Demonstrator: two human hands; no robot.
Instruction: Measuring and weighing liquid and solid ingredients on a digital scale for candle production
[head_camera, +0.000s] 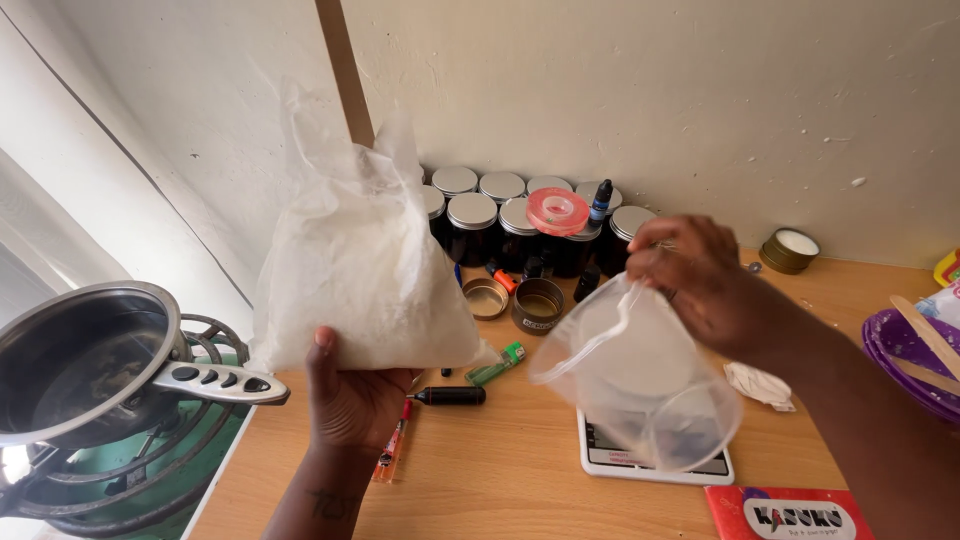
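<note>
Broadly, one wooden bench carries everything, its right and near edges cut off by the frame. One steel saucepan sits on a green gas burner to the left of the left hand's grip, both partly out of view. One large, crumpled, clear plastic bag of white flakes is held up from below by the left hand, palm up, thumb pressed on the bag's lower front, forearm rising from the bottom edge. One clear plastic jug hangs tilted in the right hand, whose fingers pinch its rim from above. Under that grip lies one white kitchen scale, its display blurred through the jug. Behind both grips stand about nine dark jars with silver lids; the back ones are hard to count. One green lighter lies just right of the left grip.
</note>
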